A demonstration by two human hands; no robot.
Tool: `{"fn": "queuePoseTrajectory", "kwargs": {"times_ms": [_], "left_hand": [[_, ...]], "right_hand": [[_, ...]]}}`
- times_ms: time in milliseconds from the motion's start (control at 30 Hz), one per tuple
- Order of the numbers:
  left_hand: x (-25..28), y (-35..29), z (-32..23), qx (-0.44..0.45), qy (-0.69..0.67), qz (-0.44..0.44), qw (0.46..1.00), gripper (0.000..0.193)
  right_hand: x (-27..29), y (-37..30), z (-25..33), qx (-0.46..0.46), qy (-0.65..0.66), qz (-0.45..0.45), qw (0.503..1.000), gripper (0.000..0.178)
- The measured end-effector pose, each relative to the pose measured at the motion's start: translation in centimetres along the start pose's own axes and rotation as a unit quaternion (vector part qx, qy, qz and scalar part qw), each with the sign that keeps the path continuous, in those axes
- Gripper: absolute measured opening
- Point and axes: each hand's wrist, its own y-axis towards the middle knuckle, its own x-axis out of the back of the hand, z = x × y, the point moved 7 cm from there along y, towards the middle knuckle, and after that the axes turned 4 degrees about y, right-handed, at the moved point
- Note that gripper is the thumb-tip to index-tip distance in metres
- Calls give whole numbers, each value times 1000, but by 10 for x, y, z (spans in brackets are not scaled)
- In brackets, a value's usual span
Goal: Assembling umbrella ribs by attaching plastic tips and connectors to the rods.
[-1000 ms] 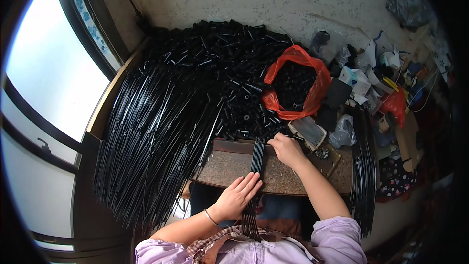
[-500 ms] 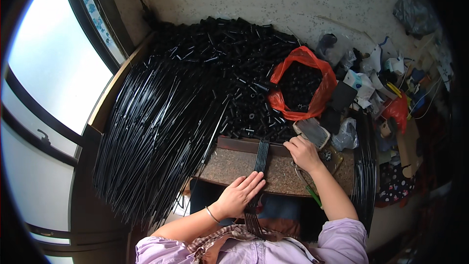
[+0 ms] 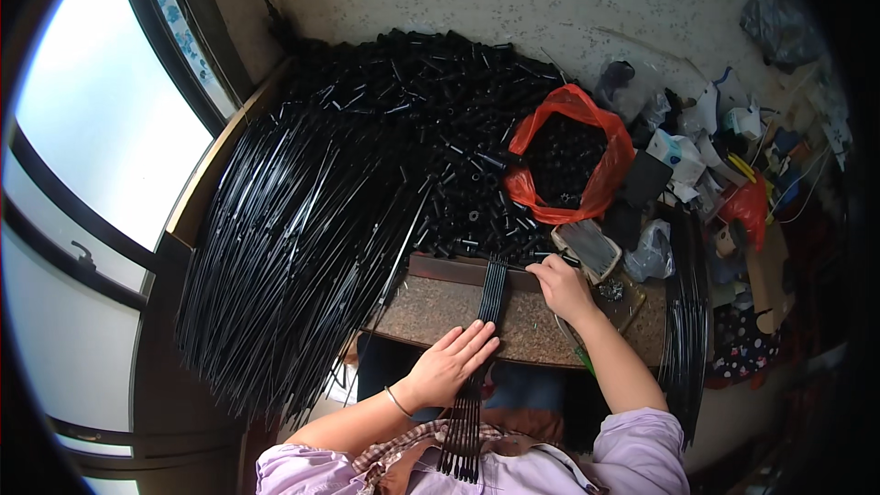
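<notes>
A row of thin black rods (image 3: 492,298) lies side by side across the brown speckled work board (image 3: 431,305). Their far ends rest over a dark raised strip (image 3: 449,268), and their near ends hang down in front of my body. My left hand (image 3: 451,365) lies flat on the rods at the board's front edge, fingers stretched. Just right of the rods' far ends, my right hand (image 3: 561,289) pinches with thumb and forefinger beside the strip. Whatever small thing is between those fingertips is too small to make out. A green-handled tool (image 3: 584,357) shows partly behind my right forearm.
Behind the board lies a heap of short black tubes (image 3: 431,82). Many long black rods (image 3: 284,266) spread on the left. A red plastic bag (image 3: 619,174) holds small black parts. Clutter and a clear bag (image 3: 651,252) stand to the right, near more rods (image 3: 686,330).
The rods' near ends have fanned out and reach lower over my lap. My right hand has shifted slightly left toward the rods, while my left hand stays in place.
</notes>
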Motion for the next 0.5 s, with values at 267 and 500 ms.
{"fn": "queuePoseTrajectory", "kwargs": {"times_ms": [267,500], "left_hand": [[-1,1,2,2,10,-3,1000,76],[1,0,0,4,6,-32,999,77]], "right_hand": [[0,-4,11,-5,-34,7,999,17],[-6,17,4,15,-11,-25,1000,14]]}}
